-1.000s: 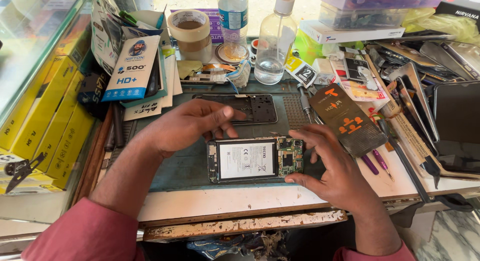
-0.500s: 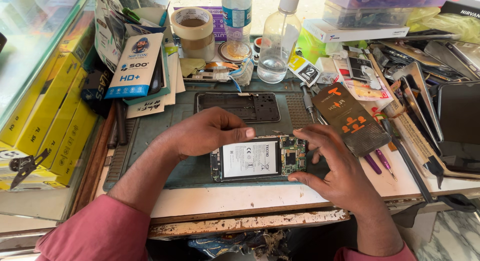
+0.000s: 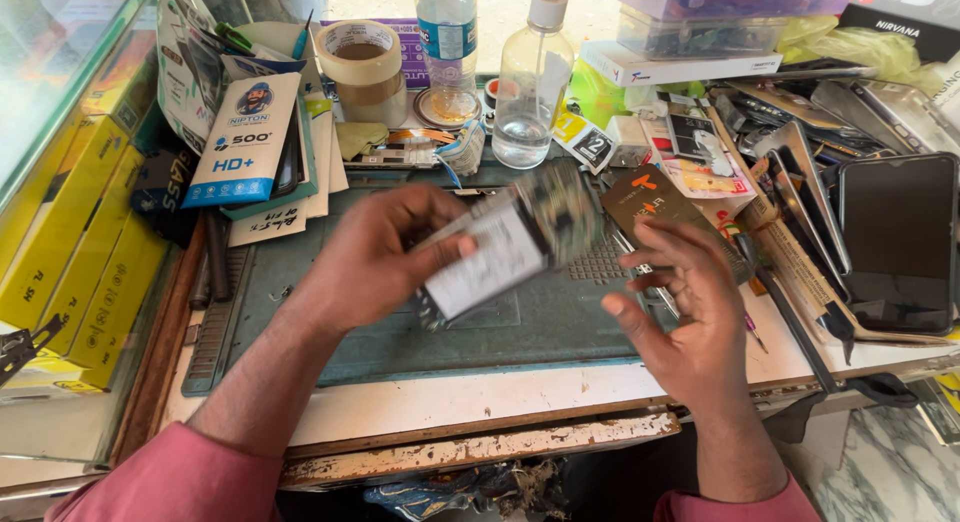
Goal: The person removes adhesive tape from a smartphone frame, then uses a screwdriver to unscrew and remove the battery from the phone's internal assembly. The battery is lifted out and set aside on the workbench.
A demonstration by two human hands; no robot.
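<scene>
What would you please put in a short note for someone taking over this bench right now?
Left hand: grip closed on the opened phone, lifted off the green work mat and tilted; it is motion-blurred, back cover off, battery and circuit board showing.
Right hand: open, fingers spread, just right of the phone, holding nothing.
Nearby: clear pump bottle and tape roll behind the mat, spare phones stacked to the right.
Done: back cover is off.
Left: cannot tell from this view; the lifted phone has yet to be set down.
</scene>
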